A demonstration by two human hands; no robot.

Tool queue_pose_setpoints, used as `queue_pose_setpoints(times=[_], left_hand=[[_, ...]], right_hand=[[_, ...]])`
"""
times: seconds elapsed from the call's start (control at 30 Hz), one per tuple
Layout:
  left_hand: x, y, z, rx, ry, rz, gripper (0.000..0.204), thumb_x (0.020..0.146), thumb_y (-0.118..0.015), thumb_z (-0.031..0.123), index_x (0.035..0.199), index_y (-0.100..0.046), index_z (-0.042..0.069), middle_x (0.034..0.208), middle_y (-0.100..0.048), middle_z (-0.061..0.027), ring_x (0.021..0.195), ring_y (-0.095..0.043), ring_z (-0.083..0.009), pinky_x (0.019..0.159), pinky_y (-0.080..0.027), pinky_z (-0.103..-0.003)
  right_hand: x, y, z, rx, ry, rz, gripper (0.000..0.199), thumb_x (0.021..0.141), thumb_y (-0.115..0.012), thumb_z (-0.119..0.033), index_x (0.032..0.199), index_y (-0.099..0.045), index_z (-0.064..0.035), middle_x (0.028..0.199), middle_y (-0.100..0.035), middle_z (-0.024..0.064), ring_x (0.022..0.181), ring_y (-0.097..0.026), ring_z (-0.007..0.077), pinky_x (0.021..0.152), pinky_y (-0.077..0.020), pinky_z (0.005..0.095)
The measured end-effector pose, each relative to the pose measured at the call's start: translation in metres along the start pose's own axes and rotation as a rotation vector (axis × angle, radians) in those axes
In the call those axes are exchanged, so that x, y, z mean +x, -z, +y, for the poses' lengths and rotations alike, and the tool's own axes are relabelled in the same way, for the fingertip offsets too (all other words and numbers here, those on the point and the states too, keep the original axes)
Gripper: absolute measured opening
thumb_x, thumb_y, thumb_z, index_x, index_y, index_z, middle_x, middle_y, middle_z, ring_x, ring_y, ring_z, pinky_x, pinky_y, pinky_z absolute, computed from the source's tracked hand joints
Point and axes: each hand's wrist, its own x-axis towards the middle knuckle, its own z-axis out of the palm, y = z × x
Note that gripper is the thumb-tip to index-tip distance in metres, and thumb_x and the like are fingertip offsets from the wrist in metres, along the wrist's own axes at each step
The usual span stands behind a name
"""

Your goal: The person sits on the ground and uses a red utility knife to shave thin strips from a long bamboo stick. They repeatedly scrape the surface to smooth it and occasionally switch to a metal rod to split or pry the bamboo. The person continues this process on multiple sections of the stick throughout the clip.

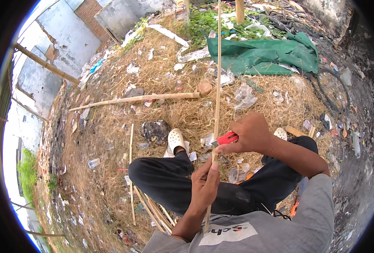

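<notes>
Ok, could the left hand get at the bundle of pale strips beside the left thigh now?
Probably not without letting go: the left hand holds the long strip. The bundle itself looks close, partly exposed beside the left forearm.

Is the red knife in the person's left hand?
No, the right hand holds the red knife, while the left hand grips the long wooden strip.

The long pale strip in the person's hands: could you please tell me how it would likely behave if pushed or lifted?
The strip is probably springy rather than floppy, as it runs nearly straight well beyond the left hand. It may still bend if pushed sideways, being long and narrow. It is likely light, given how thin it looks.
</notes>
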Motion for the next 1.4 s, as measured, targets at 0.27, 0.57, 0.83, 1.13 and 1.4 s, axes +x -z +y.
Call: queue_pose_setpoints(times=[0.27, 0.57, 0.83, 1.13, 1.4], left_hand=[[-0.026, -0.004, 0.004, 0.055, 0.095, -0.096, 0.041, 0.102, -0.044, 0.024, 0.135, -0.048, -0.001, 0.053, -0.038, 0.0080, 0.045, -0.032, 0.0009, 0.042, -0.024, -0.017], [-0.010, 0.004, -0.006, 0.111, 0.025, 0.003, 0.042, 0.101, -0.048, 0.019, 0.139, -0.045, 0.000, 0.067, -0.042, 0.0077, 0.057, -0.036, -0.0001, 0.049, -0.029, -0.018], [-0.016, 0.000, 0.001, 0.196, 0.026, 0.000, 0.041, 0.101, -0.048, 0.019, 0.136, -0.047, -0.001, 0.068, -0.042, 0.0074, 0.057, -0.036, -0.0001, 0.049, -0.029, -0.018], [-0.013, -0.003, 0.004, 0.128, 0.008, -0.026, 0.041, 0.102, -0.043, 0.021, 0.135, -0.049, -0.002, 0.056, -0.038, 0.0084, 0.048, -0.031, 0.0007, 0.045, -0.023, -0.018], [-0.017, -0.002, 0.008, 0.095, 0.019, -0.053, 0.041, 0.102, -0.043, 0.023, 0.132, -0.051, -0.004, 0.053, -0.038, 0.0069, 0.045, -0.031, 0.0000, 0.042, -0.025, -0.017]], right_hand=[[0.022, 0.014, 0.064, -0.143, -0.414, 0.139, 0.070, 0.073, -0.060, -0.073, 0.054, -0.058, -0.0059, 0.044, -0.047, 0.0130, 0.043, -0.052, 0.0315, 0.043, -0.0399, 0.0403], [-0.003, 0.007, -0.006, 0.034, -0.062, -0.128, 0.069, 0.069, -0.062, -0.075, 0.051, -0.056, -0.0081, 0.043, -0.047, 0.0087, 0.040, -0.052, 0.0283, 0.042, -0.0401, 0.0382], [0.011, 0.002, 0.034, -0.046, -0.199, 0.036, 0.070, 0.066, -0.063, -0.076, 0.048, -0.053, -0.0090, 0.042, -0.046, 0.0074, 0.039, -0.051, 0.0272, 0.040, -0.0390, 0.0377], [-0.001, 0.004, 0.012, -0.034, -0.050, 0.034, 0.069, 0.065, -0.065, -0.075, 0.046, -0.050, -0.0104, 0.040, -0.042, 0.0062, 0.037, -0.047, 0.0264, 0.040, -0.0363, 0.0377], [0.008, 0.007, 0.033, -0.093, -0.094, 0.050, 0.069, 0.061, -0.067, -0.075, 0.046, -0.048, -0.0103, 0.044, -0.044, 0.0058, 0.042, -0.049, 0.0253, 0.044, -0.0358, 0.0375]])
